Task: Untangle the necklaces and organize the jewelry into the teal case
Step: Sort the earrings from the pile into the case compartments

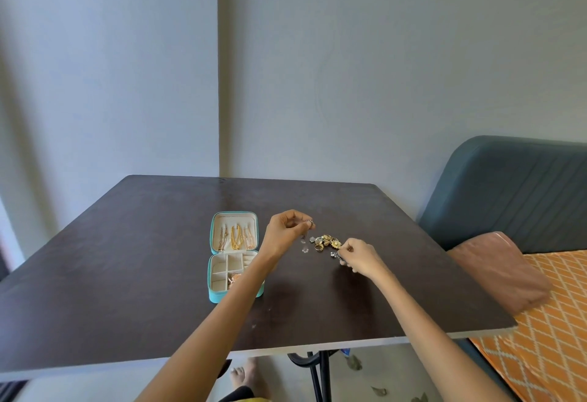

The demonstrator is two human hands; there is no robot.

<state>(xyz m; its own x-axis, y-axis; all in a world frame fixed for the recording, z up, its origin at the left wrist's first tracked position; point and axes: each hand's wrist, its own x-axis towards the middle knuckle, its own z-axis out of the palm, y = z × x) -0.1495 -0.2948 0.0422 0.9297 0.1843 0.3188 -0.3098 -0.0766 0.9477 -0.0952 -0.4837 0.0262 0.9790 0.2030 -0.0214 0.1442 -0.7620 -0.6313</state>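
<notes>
Two hands pinched silvery pieces: left hand (287, 230) at ten o'clock of the jewelry pile (327, 241), right hand (360, 256) at four; teal case (233, 255) lay at nine, nearer the left.

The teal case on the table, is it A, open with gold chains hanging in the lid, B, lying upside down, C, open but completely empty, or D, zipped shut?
A: the teal case lies open, with gold chains hanging in its raised lid and cream compartments showing in the base below.
</notes>
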